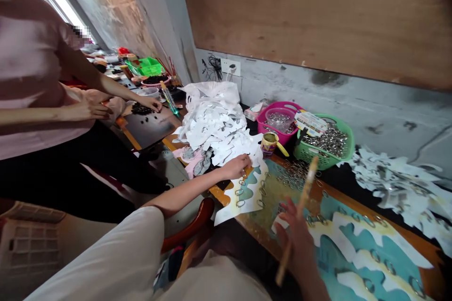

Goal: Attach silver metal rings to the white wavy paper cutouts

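Observation:
My left hand (236, 166) reaches out to the edge of a heap of white cut-out paper shapes (215, 124), fingers closed in a pinch on one of them. My right hand (295, 230) grips a thin wooden stick (298, 218) that slants up toward the green basket. Below both hands lies a teal and white board (353, 244) with several metal rings (294, 174) scattered on it. A small yellow cup (270, 142) stands beside the heap.
A pink basket (278, 122) and a green basket (326, 143) hold metal rings near the wall. More white cut-outs (399, 186) lie at the right. Another person in a pink top (31, 75) works at the left over a dark tray (150, 127).

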Demonstrator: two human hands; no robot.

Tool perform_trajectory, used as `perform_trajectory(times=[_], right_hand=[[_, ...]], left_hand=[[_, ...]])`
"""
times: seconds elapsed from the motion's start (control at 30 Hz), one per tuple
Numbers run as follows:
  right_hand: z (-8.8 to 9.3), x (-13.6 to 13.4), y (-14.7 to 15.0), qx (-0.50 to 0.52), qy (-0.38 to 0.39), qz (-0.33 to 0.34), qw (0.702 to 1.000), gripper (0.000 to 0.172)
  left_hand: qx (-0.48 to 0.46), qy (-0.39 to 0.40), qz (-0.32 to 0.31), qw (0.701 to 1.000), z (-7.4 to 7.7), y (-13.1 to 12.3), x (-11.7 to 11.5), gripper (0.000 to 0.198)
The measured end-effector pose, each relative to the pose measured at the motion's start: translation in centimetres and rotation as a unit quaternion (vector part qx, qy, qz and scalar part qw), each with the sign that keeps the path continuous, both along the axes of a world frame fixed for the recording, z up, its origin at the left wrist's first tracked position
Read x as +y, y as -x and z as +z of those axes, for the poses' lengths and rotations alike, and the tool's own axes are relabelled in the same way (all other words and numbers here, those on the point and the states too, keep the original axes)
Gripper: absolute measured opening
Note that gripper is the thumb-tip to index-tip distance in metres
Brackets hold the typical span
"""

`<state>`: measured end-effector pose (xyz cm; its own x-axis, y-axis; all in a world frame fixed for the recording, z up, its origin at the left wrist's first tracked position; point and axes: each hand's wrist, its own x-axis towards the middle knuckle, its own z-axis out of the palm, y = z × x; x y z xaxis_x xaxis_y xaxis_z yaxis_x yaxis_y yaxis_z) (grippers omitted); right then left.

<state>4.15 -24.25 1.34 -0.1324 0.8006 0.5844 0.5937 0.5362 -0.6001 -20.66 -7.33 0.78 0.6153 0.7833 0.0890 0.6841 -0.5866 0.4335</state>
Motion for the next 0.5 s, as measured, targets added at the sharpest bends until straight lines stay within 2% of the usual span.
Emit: perform_trajectory(times=[0.13, 0.3, 0.5], right_hand=[[-0.1, 2.7, 3.3, -0.137, -0.013, 0.09, 0.986, 0.01], [-1.1, 7.1, 6.5, -0.266, 0.027, 0.109, 0.957, 0.023], [-1.9, 9.2, 7.4, -0.311, 0.071, 0.122, 0.94, 0.034]], left_hand=[[-0.021, -0.007, 0.011, 1.0, -0.5, 0.1, -0.1, 0.035], [-0.046, -0.017, 0.027, 0.998, -1.1, 0.5, 0.0, 0.032], [-0.076, -0.02, 0.038, 0.996, -1.8, 0.8, -0.1, 0.032]])
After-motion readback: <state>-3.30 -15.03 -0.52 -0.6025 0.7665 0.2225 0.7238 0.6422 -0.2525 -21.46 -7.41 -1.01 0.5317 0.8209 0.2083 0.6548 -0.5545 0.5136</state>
